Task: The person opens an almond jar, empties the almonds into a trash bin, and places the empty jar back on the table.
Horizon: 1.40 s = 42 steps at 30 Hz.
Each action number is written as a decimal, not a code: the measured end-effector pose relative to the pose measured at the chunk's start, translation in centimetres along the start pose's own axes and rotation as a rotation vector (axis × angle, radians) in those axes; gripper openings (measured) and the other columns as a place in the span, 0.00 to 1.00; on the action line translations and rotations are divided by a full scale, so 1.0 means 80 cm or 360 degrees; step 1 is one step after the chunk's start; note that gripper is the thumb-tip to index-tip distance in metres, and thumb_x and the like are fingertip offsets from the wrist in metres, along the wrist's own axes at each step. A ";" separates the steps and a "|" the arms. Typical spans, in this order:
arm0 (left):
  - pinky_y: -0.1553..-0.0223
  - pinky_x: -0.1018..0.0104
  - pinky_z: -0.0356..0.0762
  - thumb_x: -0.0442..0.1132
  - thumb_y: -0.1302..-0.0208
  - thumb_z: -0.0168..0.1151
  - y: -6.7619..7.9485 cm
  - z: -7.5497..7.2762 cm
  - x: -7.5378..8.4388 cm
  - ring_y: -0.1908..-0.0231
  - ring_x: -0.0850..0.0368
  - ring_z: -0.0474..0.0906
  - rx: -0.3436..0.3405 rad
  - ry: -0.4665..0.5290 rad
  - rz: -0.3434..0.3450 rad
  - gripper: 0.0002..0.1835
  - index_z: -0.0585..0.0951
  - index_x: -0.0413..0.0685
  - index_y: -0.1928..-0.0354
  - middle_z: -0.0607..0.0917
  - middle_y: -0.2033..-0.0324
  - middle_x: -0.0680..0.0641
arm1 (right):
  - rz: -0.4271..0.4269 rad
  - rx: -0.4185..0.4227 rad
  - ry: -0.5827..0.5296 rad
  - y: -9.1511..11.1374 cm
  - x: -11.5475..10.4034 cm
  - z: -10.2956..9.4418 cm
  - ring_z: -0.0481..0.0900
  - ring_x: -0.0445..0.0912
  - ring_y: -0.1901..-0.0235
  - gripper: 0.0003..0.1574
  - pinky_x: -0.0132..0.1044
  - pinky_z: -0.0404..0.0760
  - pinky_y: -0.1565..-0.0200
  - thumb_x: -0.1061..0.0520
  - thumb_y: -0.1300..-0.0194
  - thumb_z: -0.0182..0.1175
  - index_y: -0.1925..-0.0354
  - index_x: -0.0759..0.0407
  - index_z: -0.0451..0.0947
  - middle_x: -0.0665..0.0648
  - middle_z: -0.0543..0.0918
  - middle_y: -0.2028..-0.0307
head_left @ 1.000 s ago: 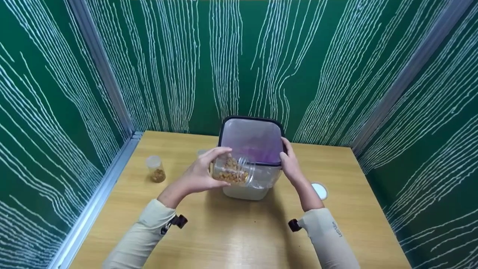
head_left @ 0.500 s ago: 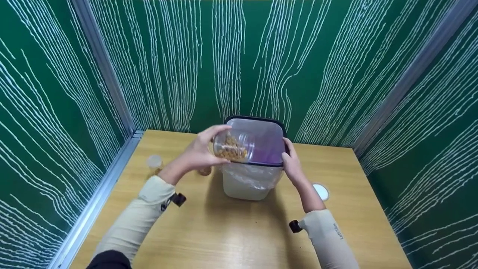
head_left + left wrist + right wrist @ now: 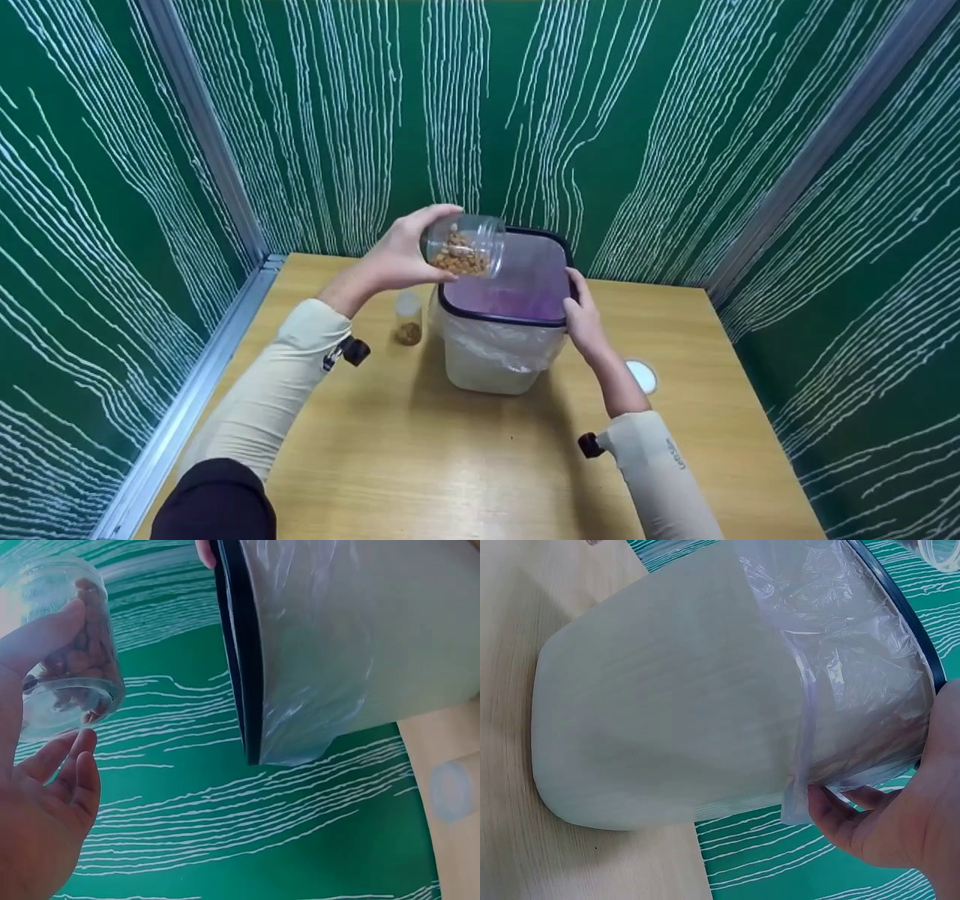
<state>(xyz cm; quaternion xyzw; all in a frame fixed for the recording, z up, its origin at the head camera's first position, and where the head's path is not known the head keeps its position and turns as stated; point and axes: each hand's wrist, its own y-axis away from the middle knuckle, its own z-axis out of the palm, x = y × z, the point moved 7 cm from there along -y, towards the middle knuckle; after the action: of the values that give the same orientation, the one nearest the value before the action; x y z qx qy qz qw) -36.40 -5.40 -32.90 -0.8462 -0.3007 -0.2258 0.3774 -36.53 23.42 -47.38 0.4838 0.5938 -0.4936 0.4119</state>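
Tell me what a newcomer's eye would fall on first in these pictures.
Probably the clear jar of brown pieces, tipped sideways in the left hand near the top of a pale bin on the table. The bin's purple inside might come next, with the right hand holding its black rim. Behind, wavy white lines streak the green wall.

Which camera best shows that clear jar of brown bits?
The head view: the clear jar shows nearly whole, brown bits included. The left wrist view has it larger but partly behind the thumb; the right wrist view catches only part.
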 end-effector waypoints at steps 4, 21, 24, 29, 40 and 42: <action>0.47 0.61 0.75 0.36 0.62 0.82 -0.019 0.000 -0.007 0.47 0.56 0.73 -0.0025 -0.0011 -0.0013 0.49 0.69 0.56 0.34 0.75 0.43 0.50 | 0.0011 0.0021 0.0015 -0.002 0.000 -0.004 0.49 0.47 0.31 0.37 0.43 0.51 0.32 0.64 0.32 0.38 0.25 0.58 0.49 0.59 0.50 0.26; 0.50 0.64 0.77 0.36 0.62 0.82 -0.036 0.006 -0.031 0.49 0.59 0.74 -0.0002 0.0057 -0.0121 0.49 0.69 0.62 0.34 0.77 0.46 0.51 | -0.0046 0.0031 0.0028 -0.003 -0.001 -0.004 0.50 0.48 0.30 0.36 0.44 0.50 0.31 0.64 0.32 0.38 0.26 0.59 0.50 0.60 0.52 0.27; 0.50 0.63 0.76 0.35 0.62 0.82 -0.033 0.004 -0.041 0.48 0.57 0.74 0.0025 0.0090 -0.0150 0.48 0.69 0.61 0.34 0.77 0.46 0.49 | -0.0028 0.0016 0.0011 -0.003 -0.001 -0.003 0.50 0.47 0.30 0.36 0.43 0.50 0.31 0.64 0.31 0.38 0.26 0.59 0.50 0.59 0.52 0.27; 0.50 0.62 0.76 0.37 0.61 0.82 -0.028 0.004 -0.056 0.47 0.57 0.73 0.0027 0.0105 -0.0228 0.48 0.68 0.63 0.34 0.76 0.45 0.53 | -0.0033 -0.0010 -0.0041 0.002 -0.018 0.000 0.51 0.51 0.30 0.35 0.44 0.51 0.31 0.67 0.31 0.37 0.27 0.64 0.50 0.64 0.51 0.27; 0.46 0.64 0.73 0.37 0.61 0.82 -0.033 0.004 -0.051 0.45 0.58 0.71 0.0015 -0.0034 -0.0206 0.49 0.68 0.57 0.33 0.74 0.41 0.49 | -0.0049 0.0000 -0.0025 0.015 -0.041 0.007 0.52 0.52 0.31 0.35 0.44 0.51 0.32 0.68 0.32 0.36 0.28 0.69 0.50 0.66 0.52 0.28; 0.45 0.64 0.72 0.38 0.62 0.82 -0.033 0.005 -0.051 0.45 0.59 0.71 0.0010 -0.0072 -0.0200 0.49 0.68 0.57 0.33 0.74 0.41 0.49 | -0.0059 0.0012 -0.0027 0.015 -0.039 0.006 0.52 0.53 0.31 0.35 0.44 0.51 0.32 0.69 0.32 0.37 0.28 0.69 0.50 0.67 0.53 0.28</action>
<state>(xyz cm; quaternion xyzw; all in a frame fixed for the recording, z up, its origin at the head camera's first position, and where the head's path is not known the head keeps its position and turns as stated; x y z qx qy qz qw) -41.08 -5.03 -34.30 -0.8294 -0.3624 -0.2289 0.3582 -34.73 22.48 -44.64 0.4701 0.5973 -0.5074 0.4059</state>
